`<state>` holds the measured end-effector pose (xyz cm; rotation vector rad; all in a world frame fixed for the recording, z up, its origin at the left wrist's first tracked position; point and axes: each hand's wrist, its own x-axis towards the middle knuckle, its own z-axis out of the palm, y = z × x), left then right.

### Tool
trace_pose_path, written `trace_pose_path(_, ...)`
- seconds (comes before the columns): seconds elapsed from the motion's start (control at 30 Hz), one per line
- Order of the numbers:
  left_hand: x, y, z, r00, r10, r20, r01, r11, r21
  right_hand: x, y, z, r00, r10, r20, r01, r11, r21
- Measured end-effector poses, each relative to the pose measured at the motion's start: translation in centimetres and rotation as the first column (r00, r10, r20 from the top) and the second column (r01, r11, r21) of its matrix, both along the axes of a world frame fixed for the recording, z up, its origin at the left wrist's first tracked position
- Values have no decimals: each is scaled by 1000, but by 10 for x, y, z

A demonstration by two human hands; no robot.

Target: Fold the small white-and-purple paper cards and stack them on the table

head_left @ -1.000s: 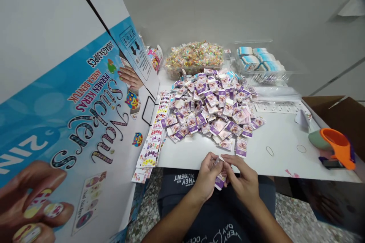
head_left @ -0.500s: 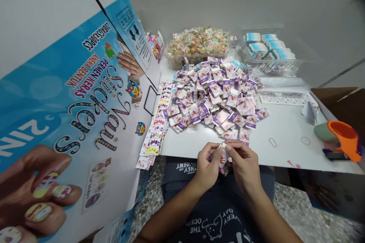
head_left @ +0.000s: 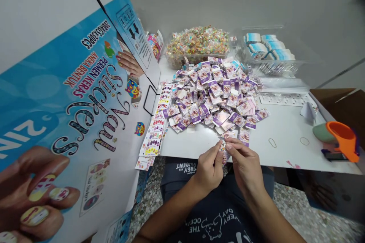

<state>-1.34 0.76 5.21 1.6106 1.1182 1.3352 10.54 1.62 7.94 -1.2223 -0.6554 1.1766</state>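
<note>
At the table's front edge, a small printed box (head_left: pixel 224 155) is held upright between my two hands. My left hand (head_left: pixel 208 165) grips it from the left, thumb and index finger near its top. My right hand (head_left: pixel 244 161) pinches at its upper right side; fingers cover much of the box. Just beyond lies a big heap of small white-and-purple boxes (head_left: pixel 215 88). Left of that heap is a stack of nail sticker sheets (head_left: pixel 155 133), overhanging the table edge.
A clear tub of wrapped candies (head_left: pixel 196 43) stands at the back; another plastic tub (head_left: pixel 298 60) holds blue-and-white card stacks. A tape dispenser (head_left: pixel 343 136) and rubber bands (head_left: pixel 272 142) lie right. A large printed carton (head_left: pixel 94 83) walls the left side; a brown box (head_left: pixel 336 106) sits far right.
My fingers have shifted around the small box's top, the left thumb and index finger now pointing higher. The heap and the tubs stay put.
</note>
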Motion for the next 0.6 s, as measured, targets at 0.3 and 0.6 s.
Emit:
trace_pose_path(0.3, 7, -1, 2, 1000, 10, -25, -8, 998, 59, -4, -5, -6, 1000, 12, 29, -13, 999, 30)
trace_pose_path(0.6, 3, 5, 2, 996, 87, 7, -87, 996, -28, 11, -19, -21, 931, 311, 191, -332, 939, 89)
